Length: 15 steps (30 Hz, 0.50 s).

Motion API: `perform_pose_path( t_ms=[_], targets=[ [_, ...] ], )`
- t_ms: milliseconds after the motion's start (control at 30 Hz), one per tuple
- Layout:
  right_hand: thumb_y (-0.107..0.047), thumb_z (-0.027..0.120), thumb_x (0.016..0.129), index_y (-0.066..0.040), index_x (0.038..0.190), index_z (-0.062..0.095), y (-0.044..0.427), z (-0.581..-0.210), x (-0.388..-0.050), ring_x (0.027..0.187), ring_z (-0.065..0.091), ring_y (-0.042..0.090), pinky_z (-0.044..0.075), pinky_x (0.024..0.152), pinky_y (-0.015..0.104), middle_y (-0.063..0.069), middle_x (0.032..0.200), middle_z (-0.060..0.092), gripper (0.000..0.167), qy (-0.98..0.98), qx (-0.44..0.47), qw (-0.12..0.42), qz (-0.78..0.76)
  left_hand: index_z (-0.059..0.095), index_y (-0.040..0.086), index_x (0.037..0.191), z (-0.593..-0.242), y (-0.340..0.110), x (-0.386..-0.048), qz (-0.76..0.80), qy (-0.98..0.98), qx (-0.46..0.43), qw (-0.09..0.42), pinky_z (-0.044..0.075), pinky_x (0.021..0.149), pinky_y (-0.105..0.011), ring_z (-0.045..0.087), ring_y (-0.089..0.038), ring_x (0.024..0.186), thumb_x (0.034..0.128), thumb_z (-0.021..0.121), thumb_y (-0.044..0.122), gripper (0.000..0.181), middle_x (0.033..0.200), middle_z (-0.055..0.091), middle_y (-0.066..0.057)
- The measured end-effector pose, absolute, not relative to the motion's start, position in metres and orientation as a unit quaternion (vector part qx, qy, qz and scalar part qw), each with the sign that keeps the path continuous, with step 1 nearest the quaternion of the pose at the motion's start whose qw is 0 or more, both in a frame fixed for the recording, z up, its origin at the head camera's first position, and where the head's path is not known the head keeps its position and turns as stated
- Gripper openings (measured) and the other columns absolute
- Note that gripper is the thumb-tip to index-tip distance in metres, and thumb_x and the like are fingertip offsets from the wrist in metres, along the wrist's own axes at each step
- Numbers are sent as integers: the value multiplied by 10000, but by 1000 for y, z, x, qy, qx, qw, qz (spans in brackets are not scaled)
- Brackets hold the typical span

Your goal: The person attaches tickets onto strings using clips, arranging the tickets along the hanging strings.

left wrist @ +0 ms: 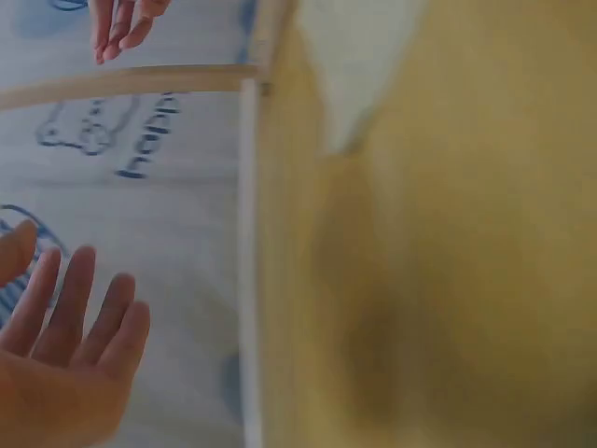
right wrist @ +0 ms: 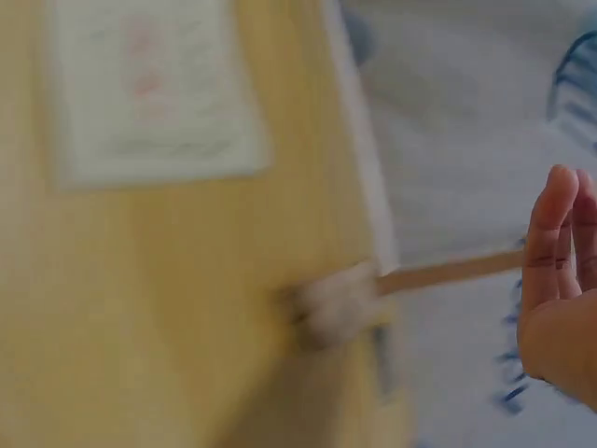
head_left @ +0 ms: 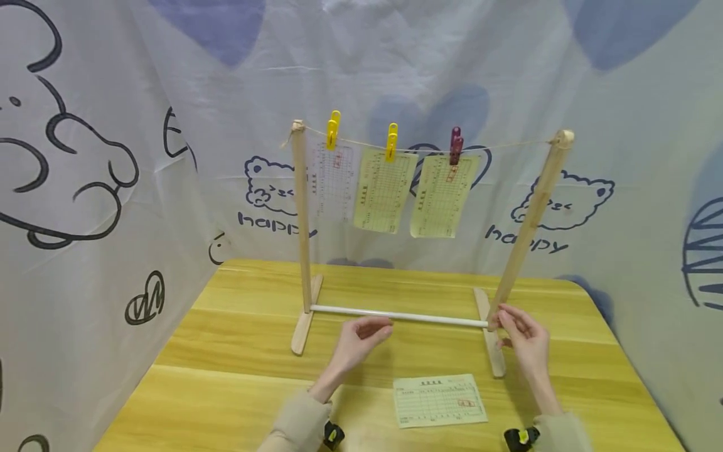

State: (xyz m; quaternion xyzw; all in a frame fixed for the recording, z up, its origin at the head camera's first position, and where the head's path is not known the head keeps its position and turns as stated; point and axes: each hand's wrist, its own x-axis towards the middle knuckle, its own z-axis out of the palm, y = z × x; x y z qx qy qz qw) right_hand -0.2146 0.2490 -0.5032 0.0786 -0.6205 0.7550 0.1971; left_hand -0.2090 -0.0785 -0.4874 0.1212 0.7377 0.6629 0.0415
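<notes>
My left hand (head_left: 357,342) hovers over the table in front of the white rod (head_left: 398,316), fingers relaxed and holding nothing visible. In the left wrist view the fingers of the left hand (left wrist: 70,364) are spread. My right hand (head_left: 526,342) is by the lower end of the right wooden post (head_left: 528,238), thumb and fingers loosely bent, with nothing seen in them. A printed paper slip (head_left: 439,402) lies flat between the forearms. On the string hang a pale slip (head_left: 333,191) and a yellowish slip (head_left: 385,194) under yellow clothespins (head_left: 391,143), and another yellowish slip (head_left: 443,201) under a dark red clothespin (head_left: 456,145).
The string runs from the left wooden post (head_left: 302,213) to the right one. Flat wooden feet (head_left: 302,333) support the posts on the wood-grain table (head_left: 226,351). A printed white curtain (head_left: 214,113) surrounds the back and sides.
</notes>
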Motion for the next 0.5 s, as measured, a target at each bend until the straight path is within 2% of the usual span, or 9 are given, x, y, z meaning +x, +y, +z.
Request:
perform_pose_path(
  t_ms=[100,133,267,367,500],
  targets=[
    [-123,619,1002,-58,1158,714,262,-536,-205,756,727,72,561,531,197,-40,902,789,194,-605,13,154,781,642,-14,1287,-514,-75,-204,634,743,169,127,542,1016,-264,647,-333,1224,998,637,179,347,1314,663,-221],
    [-122,611,1006,-75,1150,714,260,-531,-196,740,720,60,559,534,195,-64,885,785,184,-609,-35,141,780,626,-11,1307,-520,-73,-202,628,742,180,153,534,1040,-292,629,-347,1250,1003,628,179,359,1337,648,-222],
    [-153,639,992,-143,1095,741,268,-543,-192,730,697,61,561,588,196,-59,856,770,145,-552,-129,107,817,570,-18,1365,-536,-63,-199,621,716,208,242,499,1103,-378,579,-375,1311,1005,615,140,396,1393,602,-238],
    [-158,651,986,-169,1051,754,271,-548,-193,703,665,65,558,593,197,-50,828,750,123,-527,-176,116,823,539,-31,1390,-541,-55,-200,619,701,214,282,467,1138,-395,548,-381,1346,997,619,105,423,1420,579,-243],
    [-134,647,986,-144,1049,754,276,-557,-194,688,632,77,547,599,199,-33,818,734,125,-520,-196,128,822,511,-52,1405,-543,-49,-201,617,697,219,293,426,1173,-434,516,-394,1373,972,643,60,466,1439,557,-254]
  ],
)
